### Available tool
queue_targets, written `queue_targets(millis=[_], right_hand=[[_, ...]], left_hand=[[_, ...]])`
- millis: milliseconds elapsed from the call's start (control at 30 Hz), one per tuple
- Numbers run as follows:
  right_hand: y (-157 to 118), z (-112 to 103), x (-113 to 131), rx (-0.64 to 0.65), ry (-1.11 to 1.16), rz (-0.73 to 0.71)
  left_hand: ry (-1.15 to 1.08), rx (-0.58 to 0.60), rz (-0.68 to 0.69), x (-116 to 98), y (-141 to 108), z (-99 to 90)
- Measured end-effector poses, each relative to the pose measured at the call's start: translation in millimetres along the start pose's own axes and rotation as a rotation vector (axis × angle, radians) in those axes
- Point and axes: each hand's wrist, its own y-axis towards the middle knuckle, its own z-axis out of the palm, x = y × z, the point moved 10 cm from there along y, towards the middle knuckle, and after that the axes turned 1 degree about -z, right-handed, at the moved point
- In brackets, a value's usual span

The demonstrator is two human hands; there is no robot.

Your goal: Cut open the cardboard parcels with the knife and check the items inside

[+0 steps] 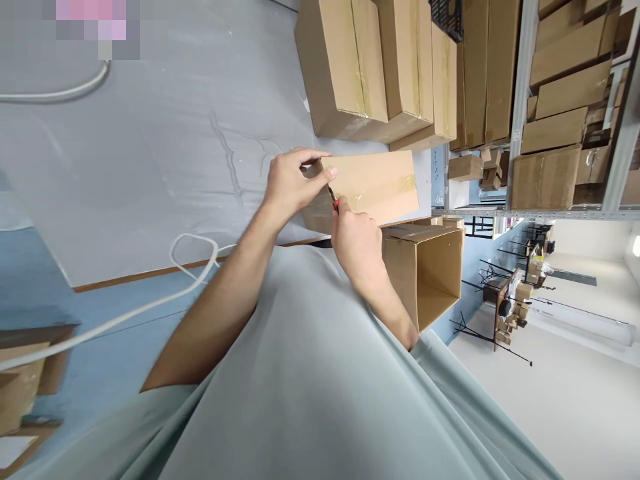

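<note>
A closed cardboard box (375,175) with clear tape on its face stands near the table's front edge. My left hand (295,180) grips the left end of this box, thumb on its taped face and fingers along the far edge. A small red and black cutter (334,199) is in my right hand (356,240), its tip at the box's left edge, just below my left thumb. My right index finger lies along the cutter.
Several taped boxes (345,67) stand at the table's back. An open, upright-edged carton (425,273) is right of my body. A white cable (125,313) loops at the left of the grey table (150,167). Shelves (515,113) with cartons rise at right.
</note>
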Motion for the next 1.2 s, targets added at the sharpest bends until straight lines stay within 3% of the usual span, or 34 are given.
queue_targets(millis=[433, 600, 667, 733, 833, 900, 1000, 1100, 1200], right_hand=[[-19, 24, -13, 0.141, -0.034, -0.016], [-37, 30, -26, 0.199, 0.014, -0.1], [-42, 23, -45, 0.197, 0.069, -0.116], [-39, 12, -79, 0.128, 0.129, -0.079], [-19, 2, -152, -0.048, 0.195, 0.052], [-2, 5, -199, -0.137, 0.22, 0.123], [23, 16, -245, -0.192, 0.275, 0.135], [44, 26, -263, -0.183, 0.353, 0.088], [63, 28, -265, -0.176, 0.43, 0.015]], left_hand=[[-0.018, -0.028, 0.011, -2, -8, -1.8], [0.031, -0.034, -0.041, -5, -15, -3.6], [0.011, -0.061, -0.056, -6, -18, -7.4], [-0.009, -0.101, -0.056, -6, -21, -12.5], [0.082, -0.155, -0.022, -12, -24, -16.8], [0.255, -0.222, 0.049, -28, -25, -14.5], [0.508, -0.281, 0.211, -72, -28, 18.7], [0.58, -0.125, 0.341, -110, -24, 93.6], [0.599, 0.054, 0.321, -118, -14, 163.0]])
